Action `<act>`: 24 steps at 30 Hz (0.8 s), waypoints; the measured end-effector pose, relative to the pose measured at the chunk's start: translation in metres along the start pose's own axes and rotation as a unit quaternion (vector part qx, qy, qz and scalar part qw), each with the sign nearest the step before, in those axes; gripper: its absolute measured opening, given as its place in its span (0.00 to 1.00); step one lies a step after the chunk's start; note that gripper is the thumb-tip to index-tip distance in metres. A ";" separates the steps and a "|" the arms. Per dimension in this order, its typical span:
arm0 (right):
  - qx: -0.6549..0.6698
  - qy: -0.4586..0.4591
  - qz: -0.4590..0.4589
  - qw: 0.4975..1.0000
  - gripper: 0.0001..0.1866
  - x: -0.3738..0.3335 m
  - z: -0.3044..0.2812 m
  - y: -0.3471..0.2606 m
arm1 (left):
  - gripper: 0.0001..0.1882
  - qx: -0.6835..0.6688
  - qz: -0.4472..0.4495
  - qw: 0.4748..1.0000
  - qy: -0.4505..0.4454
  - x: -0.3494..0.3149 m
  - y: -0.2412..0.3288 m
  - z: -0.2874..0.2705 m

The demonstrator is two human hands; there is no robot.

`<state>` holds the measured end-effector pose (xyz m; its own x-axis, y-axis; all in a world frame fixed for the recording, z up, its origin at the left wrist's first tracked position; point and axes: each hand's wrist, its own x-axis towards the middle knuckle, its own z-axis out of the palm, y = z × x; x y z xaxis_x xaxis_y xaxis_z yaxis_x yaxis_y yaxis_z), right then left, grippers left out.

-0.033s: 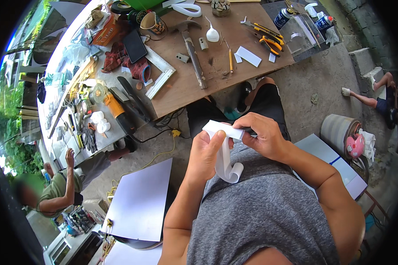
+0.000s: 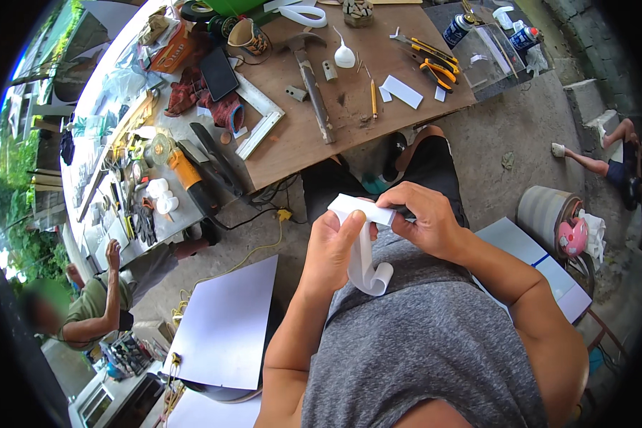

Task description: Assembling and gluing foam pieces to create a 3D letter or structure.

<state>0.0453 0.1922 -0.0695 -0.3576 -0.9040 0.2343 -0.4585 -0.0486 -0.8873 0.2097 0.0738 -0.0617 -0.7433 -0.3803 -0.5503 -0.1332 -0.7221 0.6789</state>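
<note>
Above my lap, a small white rectangular piece point(image 2: 349, 205) is pinched between both hands. My left hand point(image 2: 332, 250) grips its left end, the thumb pressed on the front face. At the other end, my right hand point(image 2: 428, 222) holds it with thumb and bent fingers. A thin white strip point(image 2: 364, 260) hangs down from beneath my left thumb and curls into a loop against my grey shirt. Whether the strip is joined to the piece is hidden by the fingers.
Ahead, the brown tabletop point(image 2: 285, 160) carries a hammer point(image 2: 312, 85), a pencil point(image 2: 374, 98), orange-handled pliers point(image 2: 435, 73), white cut pieces point(image 2: 402, 92) and an angle grinder point(image 2: 185, 171). White sheets point(image 2: 225, 321) lie at lower left. Another person point(image 2: 96, 321) is at the left.
</note>
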 end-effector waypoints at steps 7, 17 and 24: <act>0.026 -0.026 0.050 0.998 0.23 -0.001 0.000 -0.002 | 0.14 0.092 0.041 0.994 0.038 0.000 0.010 0.010; 0.038 -0.084 0.105 0.990 0.23 0.012 -0.029 -0.001 | 0.14 0.383 0.120 0.907 0.127 0.006 0.018 0.010; 0.119 -0.124 0.104 0.980 0.19 0.038 -0.021 -0.005 | 0.19 0.436 0.083 0.893 0.068 0.009 0.020 0.008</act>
<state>0.0171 0.1667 -0.0483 -0.2016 -0.9787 -0.0377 -0.1837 0.0756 -0.9801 0.1957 0.0605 -0.0492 -0.7215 -0.5504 -0.4201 -0.5328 0.0538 0.8445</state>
